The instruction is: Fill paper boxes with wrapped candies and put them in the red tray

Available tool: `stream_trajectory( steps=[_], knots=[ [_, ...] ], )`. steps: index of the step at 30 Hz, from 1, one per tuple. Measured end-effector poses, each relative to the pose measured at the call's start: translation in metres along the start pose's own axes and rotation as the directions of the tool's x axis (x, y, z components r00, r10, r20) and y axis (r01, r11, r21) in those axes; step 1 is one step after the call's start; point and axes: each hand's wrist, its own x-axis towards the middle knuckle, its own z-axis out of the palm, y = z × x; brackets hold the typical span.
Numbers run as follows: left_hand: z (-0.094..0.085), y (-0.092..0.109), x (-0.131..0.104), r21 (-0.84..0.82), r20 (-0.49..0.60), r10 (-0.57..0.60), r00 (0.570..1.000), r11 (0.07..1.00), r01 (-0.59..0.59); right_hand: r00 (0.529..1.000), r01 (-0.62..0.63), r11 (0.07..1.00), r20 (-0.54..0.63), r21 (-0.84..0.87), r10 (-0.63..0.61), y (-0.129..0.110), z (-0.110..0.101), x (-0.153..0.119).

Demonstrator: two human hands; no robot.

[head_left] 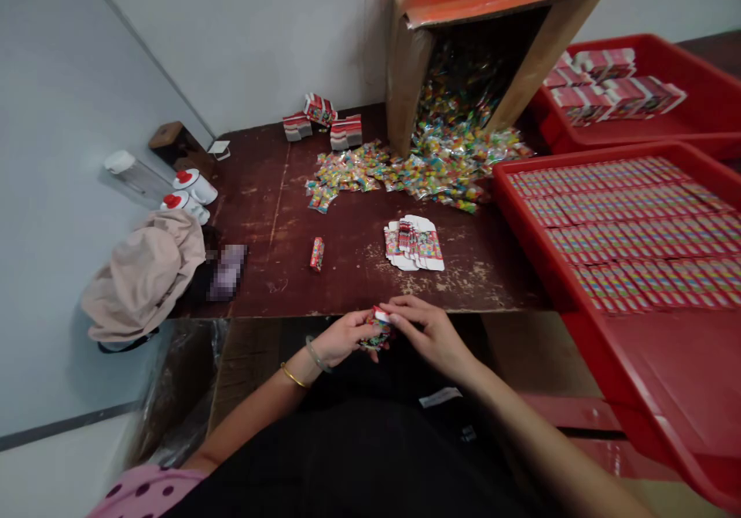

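Note:
Just off the table's front edge, my left hand (350, 336) grips a small printed candy box (376, 334) with a white flap showing at its top. My right hand (425, 331) has its fingers closed on the flap end of the same box. Whether candy is inside the box cannot be made out. On the table beyond my hands lies one closed small box (316, 255). To its right sits a fanned stack of flat, unfolded boxes (414, 243). Wrapped colourful candies (428, 167) are heaped farther back.
A tipped cardboard carton (402, 78) spills candies onto the dark table (255, 217). Right of it, a red tray (637, 418) holds rows of filled boxes; another red tray (718, 101) holds bundled boxes. More bundles (346, 132) stand by the wall. Bottles (194, 186) and a beige bag (144, 271) sit left.

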Motion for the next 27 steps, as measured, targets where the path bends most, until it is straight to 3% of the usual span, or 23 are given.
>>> stream_trajectory(
  steps=[4, 8, 14, 20, 23, 27],
  knots=[
    [-0.002, -0.001, -0.003, 0.038, -0.149, 0.051, 0.988, 0.998, -0.045, 0.999, 0.016, 0.998, -0.033, -0.059, -0.018, 0.007, 0.020, 0.004],
    [-0.011, -0.003, 0.003, 0.110, -0.238, 0.111, 0.965, 0.990, -0.087, 0.997, -0.077, 0.994, -0.022, 0.079, 0.079, 0.014, 0.027, 0.031],
    [-0.036, 0.003, -0.007, 0.124, -0.145, 0.071, 0.987, 0.991, -0.053, 0.979, -0.177, 0.967, 0.130, 0.183, 0.155, 0.021, 0.029, 0.059],
    [-0.046, 0.001, -0.014, -0.032, -0.083, 0.011, 0.997, 0.999, -0.013, 0.990, 0.035, 0.999, 0.135, -0.031, -0.030, 0.010, 0.036, 0.048],
    [-0.043, -0.005, -0.006, 0.124, -0.236, 0.099, 0.967, 0.990, -0.071, 0.999, 0.015, 0.991, 0.051, -0.133, -0.008, 0.011, 0.051, 0.047],
    [-0.043, -0.002, 0.002, 0.481, -0.348, 0.345, 0.872, 0.864, -0.150, 0.976, -0.217, 0.973, -0.004, 0.075, 0.218, 0.032, 0.071, 0.077]
  ],
)
